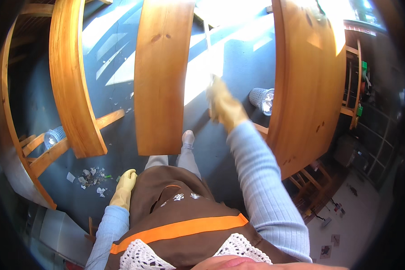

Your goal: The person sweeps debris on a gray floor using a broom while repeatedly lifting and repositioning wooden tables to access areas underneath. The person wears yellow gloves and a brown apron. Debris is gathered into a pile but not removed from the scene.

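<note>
My right hand (225, 106), in a yellow rubber glove, reaches forward between a wooden bench and a wooden table. It is motion-blurred and closed around a thin, pale long handle (208, 42), whose far end is lost in the glare. My left hand (125, 185), in a matching glove, hangs low beside the brown apron (185, 212), fingers curled. A small greenish bit shows by its fingertips; whether the hand holds it cannot be told. Left of that hand, a pile of paper scraps and debris (91, 177) lies on the dark floor.
The wooden bench (162, 84) stands ahead, the wooden table (303, 91) to its right. Another bench (67, 77) is at left. Wastebaskets with paper stand near the table (256, 96) and the left bench (58, 133). More scraps (129, 109) dot the floor. Wooden crossbars (110, 118) jut out low.
</note>
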Demonstrator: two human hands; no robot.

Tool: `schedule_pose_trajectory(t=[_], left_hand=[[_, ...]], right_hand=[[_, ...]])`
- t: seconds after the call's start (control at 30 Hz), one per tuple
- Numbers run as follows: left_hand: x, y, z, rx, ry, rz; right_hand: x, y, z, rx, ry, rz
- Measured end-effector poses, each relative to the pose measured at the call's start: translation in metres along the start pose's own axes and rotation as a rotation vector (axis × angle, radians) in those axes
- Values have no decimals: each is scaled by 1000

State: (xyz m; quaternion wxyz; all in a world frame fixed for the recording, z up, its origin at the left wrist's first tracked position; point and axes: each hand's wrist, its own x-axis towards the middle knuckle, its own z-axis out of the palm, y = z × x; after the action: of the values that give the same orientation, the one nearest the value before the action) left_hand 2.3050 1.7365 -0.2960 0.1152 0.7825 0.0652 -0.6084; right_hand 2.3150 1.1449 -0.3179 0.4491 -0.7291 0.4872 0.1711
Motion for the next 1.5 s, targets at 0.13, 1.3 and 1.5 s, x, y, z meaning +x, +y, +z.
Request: schedule_pose_trajectory(t=[0.13, 1.3, 1.5], left_hand=[[3, 19, -5, -79, 27, 74], [64, 15, -3, -44, 108, 236], [71, 0, 4, -104, 141, 151]], right_hand=[[-152, 12, 11, -32, -90, 67], [-349, 71, -10, 754, -41, 380], [-325, 71, 39, 795, -46, 551]])
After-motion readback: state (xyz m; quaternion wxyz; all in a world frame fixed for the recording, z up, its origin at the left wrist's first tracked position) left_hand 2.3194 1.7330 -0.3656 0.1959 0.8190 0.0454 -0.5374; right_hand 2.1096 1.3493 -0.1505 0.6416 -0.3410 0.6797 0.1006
